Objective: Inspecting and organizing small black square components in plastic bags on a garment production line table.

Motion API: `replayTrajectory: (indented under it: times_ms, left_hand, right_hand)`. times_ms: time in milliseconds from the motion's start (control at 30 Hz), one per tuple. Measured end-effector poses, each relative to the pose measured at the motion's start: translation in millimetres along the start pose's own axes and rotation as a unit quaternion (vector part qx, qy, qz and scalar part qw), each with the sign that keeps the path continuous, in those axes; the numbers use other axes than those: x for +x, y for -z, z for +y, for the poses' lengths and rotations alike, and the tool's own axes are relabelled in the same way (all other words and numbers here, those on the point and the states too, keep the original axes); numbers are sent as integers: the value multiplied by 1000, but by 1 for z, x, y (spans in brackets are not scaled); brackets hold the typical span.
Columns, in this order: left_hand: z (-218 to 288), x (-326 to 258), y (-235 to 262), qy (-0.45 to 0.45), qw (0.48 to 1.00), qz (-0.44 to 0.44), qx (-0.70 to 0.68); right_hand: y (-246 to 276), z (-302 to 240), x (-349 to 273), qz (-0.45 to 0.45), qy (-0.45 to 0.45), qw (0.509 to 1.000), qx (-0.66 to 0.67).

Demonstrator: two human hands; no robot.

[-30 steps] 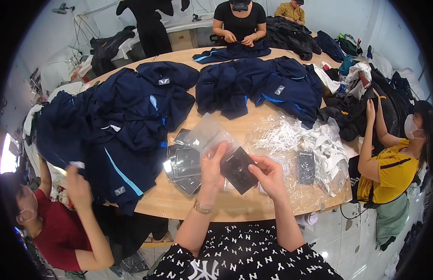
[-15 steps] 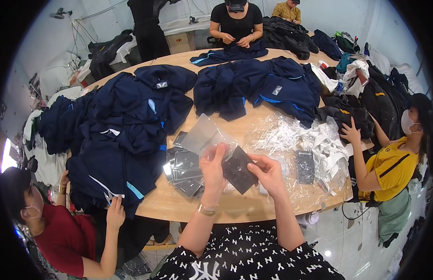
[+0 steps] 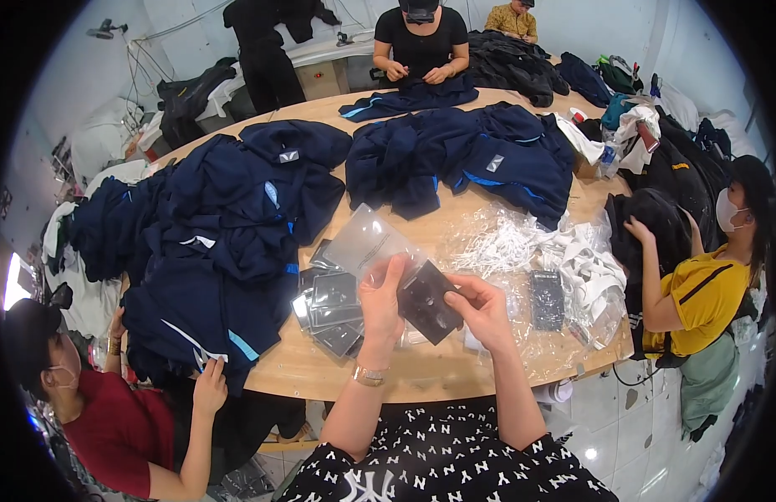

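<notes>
Above the table's near edge, my left hand [image 3: 381, 294] pinches a clear plastic sleeve [image 3: 365, 238], which sticks up beyond the thumb. My right hand [image 3: 482, 308] grips the right edge of a dark grey card [image 3: 430, 303] between thumb and fingers. The card's left edge meets the left hand's fingers and the sleeve's lower end; whether it is inside the sleeve I cannot tell. Beside my left wrist lies a loose pile of dark cards in clear sleeves [image 3: 334, 301]. Right of my right hand, a dark packet [image 3: 547, 299] rests among clear plastic.
Dark navy garments [image 3: 229, 201] cover the table's left side and more [image 3: 463, 151] lie at its middle. White strings [image 3: 501, 243] and white straps [image 3: 590, 272] are heaped at right. Co-workers handle garments at left, right and far side; the left one holds scissors [image 3: 201, 358].
My hands stay nearly in place, the card turning slightly between them. At right, the co-worker in yellow has pulled a black garment nearer. The left co-worker's scissors have shifted slightly.
</notes>
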State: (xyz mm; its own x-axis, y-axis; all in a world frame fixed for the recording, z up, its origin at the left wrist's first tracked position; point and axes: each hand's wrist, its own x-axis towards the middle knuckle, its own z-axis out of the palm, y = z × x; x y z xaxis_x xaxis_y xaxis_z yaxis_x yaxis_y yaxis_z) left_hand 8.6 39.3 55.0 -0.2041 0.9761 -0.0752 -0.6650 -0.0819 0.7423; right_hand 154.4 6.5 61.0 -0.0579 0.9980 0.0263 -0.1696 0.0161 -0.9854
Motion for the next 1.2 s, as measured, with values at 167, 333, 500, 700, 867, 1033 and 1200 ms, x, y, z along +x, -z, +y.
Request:
replayTrajectory:
  times_ms: [167, 333, 500, 700, 867, 1033, 1200]
  left_hand:
    - [9, -6, -5, 15, 996, -76, 48]
    - [2, -2, 1, 19, 999, -38, 8]
    - [-2, -1, 5, 23, 999, -29, -10]
    - [3, -5, -10, -11, 997, -38, 73]
    - [10, -9, -18, -2, 992, -96, 77]
    - [10, -16, -17, 67, 991, -117, 6]
    - [13, -26, -7, 9, 986, -136, 97]
  right_hand:
    - [-5, 9, -4, 35, 21, 999, 32]
    - [-6, 4, -5, 17, 73, 997, -4]
    - [-2, -5, -4, -2, 71, 997, -4]
    - [3, -7, -2, -1, 67, 998, -13]
    - [-1, -8, -2, 5, 47, 999, -9]
    - [-12, -2, -1, 176, 170, 970, 11]
    - [-9, -12, 2, 215, 190, 956, 53]
